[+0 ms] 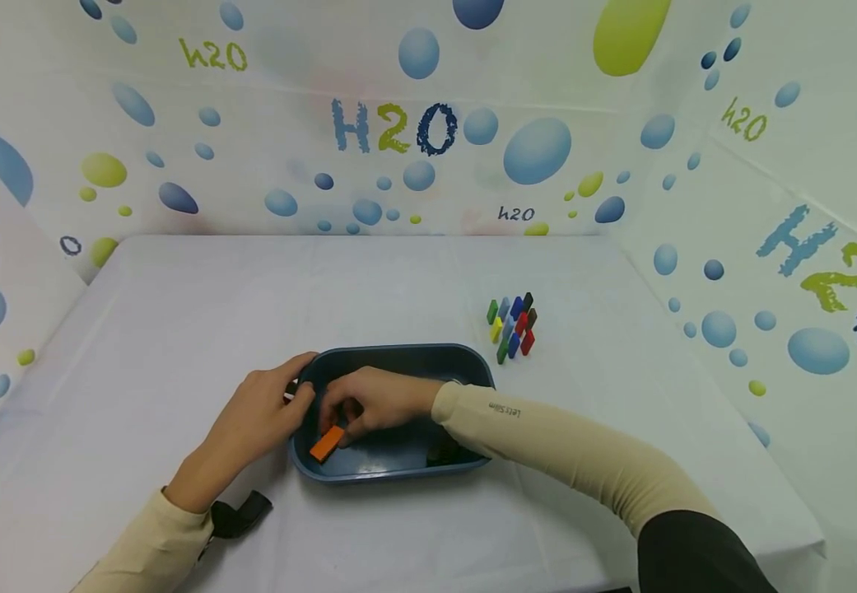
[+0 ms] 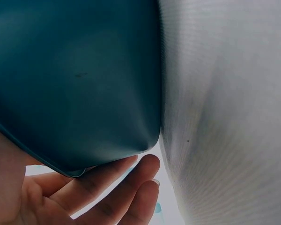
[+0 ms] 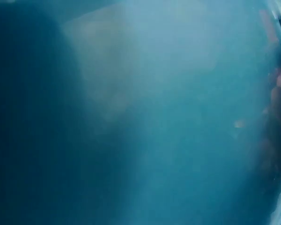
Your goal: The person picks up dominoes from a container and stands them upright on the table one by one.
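Note:
A dark blue plastic tub (image 1: 391, 475) stands on the white-covered table. My left hand (image 1: 261, 416) grips its left end, the thumb over the rim and the fingers along the outside wall. In the left wrist view those fingers (image 2: 103, 197) lie against the tub's outer corner. Reaching inside the tub, my right hand (image 1: 379, 403) pinches an orange domino-like block (image 1: 327, 444) near the front left corner, between thumb and fingers. The right wrist view is nearly filled by the tub's blue surface (image 3: 178, 117), with a bit of orange at its upper right edge.
Several small coloured blocks (image 1: 513, 328) stand upright in close rows behind the tub's right end. A black strap (image 1: 241, 515) sticks out at my left wrist. Printed cloth walls (image 1: 295, 165) border the table at the back and sides.

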`<state>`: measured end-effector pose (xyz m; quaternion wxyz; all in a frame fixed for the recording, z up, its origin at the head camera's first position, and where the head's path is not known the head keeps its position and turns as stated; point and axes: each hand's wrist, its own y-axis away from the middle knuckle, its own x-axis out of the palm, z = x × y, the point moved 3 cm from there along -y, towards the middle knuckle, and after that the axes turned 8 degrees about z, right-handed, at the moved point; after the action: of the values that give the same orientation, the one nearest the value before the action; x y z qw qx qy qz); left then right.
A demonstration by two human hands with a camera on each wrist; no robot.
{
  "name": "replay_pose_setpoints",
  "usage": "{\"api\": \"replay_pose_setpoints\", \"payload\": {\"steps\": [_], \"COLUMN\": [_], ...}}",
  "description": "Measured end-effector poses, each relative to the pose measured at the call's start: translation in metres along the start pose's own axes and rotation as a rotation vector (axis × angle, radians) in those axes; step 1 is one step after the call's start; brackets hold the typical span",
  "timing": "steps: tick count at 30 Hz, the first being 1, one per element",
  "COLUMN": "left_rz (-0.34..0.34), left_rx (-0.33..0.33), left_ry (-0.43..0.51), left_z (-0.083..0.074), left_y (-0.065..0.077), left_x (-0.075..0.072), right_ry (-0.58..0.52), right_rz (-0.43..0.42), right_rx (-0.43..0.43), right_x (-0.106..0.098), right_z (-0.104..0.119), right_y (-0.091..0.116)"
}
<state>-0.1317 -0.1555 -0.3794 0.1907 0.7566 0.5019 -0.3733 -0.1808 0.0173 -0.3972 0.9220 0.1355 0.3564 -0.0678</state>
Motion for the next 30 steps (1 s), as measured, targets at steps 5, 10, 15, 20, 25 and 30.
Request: {"api": "replay_pose_setpoints", "payload": {"steps": [5, 10, 15, 20, 25, 30], "left_rz": [-0.003, 0.0, -0.001, -0.002, 0.004, 0.004], "left_rx": [0.001, -0.008, -0.005, 0.0, 0.001, -0.004], "left_ry": [-0.002, -0.006, -0.009, -0.003, 0.002, 0.009], "left_z": [0.001, 0.001, 0.0, 0.001, 0.002, 0.002], "left_y": [0.0, 0.0, 0.0, 0.0, 0.0, 0.0], "left_x": [0.001, 0.001, 0.0, 0.0, 0.002, 0.003], "right_ry": [-0.015, -0.061, -0.104, -0.183, -0.269, -0.291], "right_rz": [0.0, -0.006, -0.012, -0.041, -0.043, -0.019], "right_rx": [-0.02, -0.021, -0.038, -0.076, -0.099, -0.1], "right_x": [0.0, 0.0, -0.001, -0.001, -0.002, -0.005], "right_z": [-0.002, -0.002, 0.004, 0.004, 0.003, 0.007], "right_y": [0.0, 0.0, 0.0, 0.0, 0.003, 0.009]}}
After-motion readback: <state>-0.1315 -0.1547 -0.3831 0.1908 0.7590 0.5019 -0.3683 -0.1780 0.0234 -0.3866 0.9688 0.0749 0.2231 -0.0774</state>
